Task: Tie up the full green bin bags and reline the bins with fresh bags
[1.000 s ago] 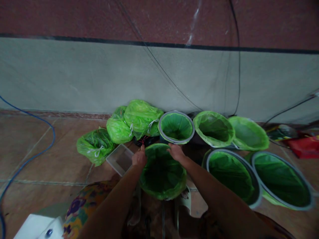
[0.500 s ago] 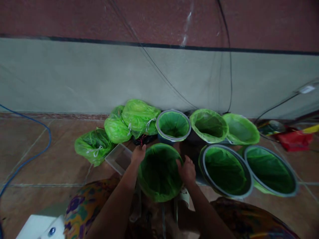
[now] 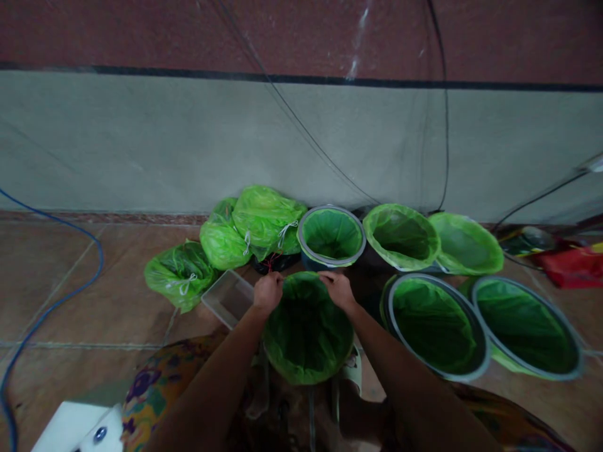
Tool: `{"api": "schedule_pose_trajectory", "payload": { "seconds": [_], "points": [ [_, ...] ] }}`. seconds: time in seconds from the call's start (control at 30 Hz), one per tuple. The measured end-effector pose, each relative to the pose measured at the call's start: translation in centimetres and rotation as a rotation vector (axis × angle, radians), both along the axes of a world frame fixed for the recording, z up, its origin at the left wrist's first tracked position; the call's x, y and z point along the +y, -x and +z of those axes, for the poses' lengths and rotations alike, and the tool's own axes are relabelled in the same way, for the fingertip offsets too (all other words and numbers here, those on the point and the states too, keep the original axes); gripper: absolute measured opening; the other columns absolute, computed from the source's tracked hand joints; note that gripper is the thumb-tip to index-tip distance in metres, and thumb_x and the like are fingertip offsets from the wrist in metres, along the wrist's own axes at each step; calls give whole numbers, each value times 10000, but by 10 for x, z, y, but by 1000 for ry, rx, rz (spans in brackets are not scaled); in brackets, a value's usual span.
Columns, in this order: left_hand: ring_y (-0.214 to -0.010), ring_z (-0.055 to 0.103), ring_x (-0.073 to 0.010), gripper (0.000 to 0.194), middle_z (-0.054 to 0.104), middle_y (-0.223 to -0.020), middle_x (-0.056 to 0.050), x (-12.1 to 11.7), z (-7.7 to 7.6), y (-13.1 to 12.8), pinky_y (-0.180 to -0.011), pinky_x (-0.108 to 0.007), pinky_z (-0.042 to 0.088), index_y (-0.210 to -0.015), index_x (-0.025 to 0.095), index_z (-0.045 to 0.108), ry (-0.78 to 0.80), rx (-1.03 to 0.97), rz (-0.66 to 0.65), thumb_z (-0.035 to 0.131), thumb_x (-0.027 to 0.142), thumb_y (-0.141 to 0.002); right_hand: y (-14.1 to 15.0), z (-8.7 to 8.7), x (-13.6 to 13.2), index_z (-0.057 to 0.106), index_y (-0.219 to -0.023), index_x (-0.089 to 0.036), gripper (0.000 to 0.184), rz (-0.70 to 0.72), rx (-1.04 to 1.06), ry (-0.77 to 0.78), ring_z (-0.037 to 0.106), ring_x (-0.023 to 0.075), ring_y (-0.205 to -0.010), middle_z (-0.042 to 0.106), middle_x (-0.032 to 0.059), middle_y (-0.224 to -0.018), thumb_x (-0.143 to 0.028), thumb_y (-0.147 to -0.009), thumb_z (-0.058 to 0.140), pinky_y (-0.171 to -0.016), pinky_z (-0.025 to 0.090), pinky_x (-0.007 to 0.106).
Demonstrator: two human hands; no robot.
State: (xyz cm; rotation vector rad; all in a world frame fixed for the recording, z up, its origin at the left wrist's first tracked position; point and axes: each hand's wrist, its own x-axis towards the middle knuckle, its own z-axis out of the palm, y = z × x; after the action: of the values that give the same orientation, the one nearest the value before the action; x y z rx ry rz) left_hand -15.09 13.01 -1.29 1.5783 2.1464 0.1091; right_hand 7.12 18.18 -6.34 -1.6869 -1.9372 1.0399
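Observation:
A bin lined with a green garbage bag (image 3: pixel 308 339) stands between my legs, the bag folded out over its rim. My left hand (image 3: pixel 268 292) is closed on the bag's edge at the far left of the rim. On the far right of the same rim, my right hand (image 3: pixel 338 289) pinches the bag's edge with thumb and fingers. Just left of my left hand lies a clear plastic box (image 3: pixel 228 296). Behind the bin is another lined bin (image 3: pixel 331 235) with a grey ring around its top.
More green-lined bins, such as a ringed bin (image 3: pixel 436 326), stand to the right. Tied green bags (image 3: pixel 264 216) lie by the wall. A blue cable (image 3: pixel 56 298) crosses the floor at left; a red bag (image 3: pixel 570 267) lies far right. A white object (image 3: pixel 78 427) is at lower left.
My right hand has moved from the bin's right side to the far rim and now pinches the bag. My left hand has shifted slightly inward along the rim. The view has turned slightly left.

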Motion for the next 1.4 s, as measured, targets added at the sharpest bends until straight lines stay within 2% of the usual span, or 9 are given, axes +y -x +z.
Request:
{"api": "schedule_pose_trajectory", "payload": {
  "seconds": [0.23,0.37,0.53,0.7,0.83,1.03,1.17,1.3,1.4],
  "points": [
    [-1083,630,-224,287,700,-1107,-109,-22,-4,5,-944,-304,460,-1077,181,675,-53,79,-193,411,217,-969,-7,-16,-4,766,-872,-205,140,-137,281,-47,710,179,-976,778,43,-986,-245,-820,642,-961,515,293],
    [-1122,625,-220,383,681,-1184,-113,-24,-1,4,-947,-300,464,-1304,182,569,-74,42,-83,512,225,-927,-10,-18,-3,763,-910,-180,171,-138,311,11,713,188,-958,776,56,-976,-234,-803,642,-956,520,312],
    [-1050,664,-201,237,729,-1133,-66,-9,4,3,-857,-264,483,-1072,213,712,83,-41,97,543,241,-908,-8,-12,-4,712,-1150,-172,362,-124,238,-24,678,183,-1088,730,71,-1173,-240,-798,664,-1023,484,315],
    [-1028,656,-213,230,729,-1072,-76,-9,7,1,-843,-284,471,-1012,217,708,50,63,45,499,200,-920,-4,-5,-5,747,-1076,-212,258,-52,111,-30,684,183,-1078,743,49,-1147,-259,-854,625,-1011,489,313],
    [-1079,606,-212,271,679,-1092,-102,-23,2,-2,-917,-296,446,-1026,201,664,-87,122,-59,400,203,-967,-4,-8,-4,768,-987,-236,209,-114,173,19,709,179,-1005,768,24,-1063,-280,-880,595,-962,516,305],
    [-1078,604,-219,270,654,-1077,-92,-41,-10,2,-892,-296,455,-1044,222,626,-41,113,5,367,265,-986,-8,-9,-4,771,-977,-223,223,-155,237,26,716,183,-968,771,28,-1048,-302,-868,593,-922,534,296],
    [-1079,616,-243,245,661,-1105,-104,-36,0,-3,-906,-322,460,-1118,184,609,-32,131,34,489,203,-905,-14,0,-7,749,-1093,-214,304,-50,119,47,717,188,-888,772,27,-1038,-299,-826,629,-871,547,307],
    [-1096,611,-246,282,668,-1153,-98,-21,14,-13,-958,-329,461,-1147,189,629,-161,93,82,542,247,-885,-14,9,-5,720,-1148,-199,340,-49,146,-44,688,189,-1013,740,49,-1141,-299,-843,604,-926,521,302],
    [-1154,592,-214,296,666,-1216,-81,-7,16,-19,-1032,-302,426,-1180,205,642,-265,19,-33,465,278,-953,-4,17,3,748,-1063,-211,314,-18,125,-130,677,183,-1053,744,54,-1126,-355,-943,496,-976,493,293]
  ]
}}
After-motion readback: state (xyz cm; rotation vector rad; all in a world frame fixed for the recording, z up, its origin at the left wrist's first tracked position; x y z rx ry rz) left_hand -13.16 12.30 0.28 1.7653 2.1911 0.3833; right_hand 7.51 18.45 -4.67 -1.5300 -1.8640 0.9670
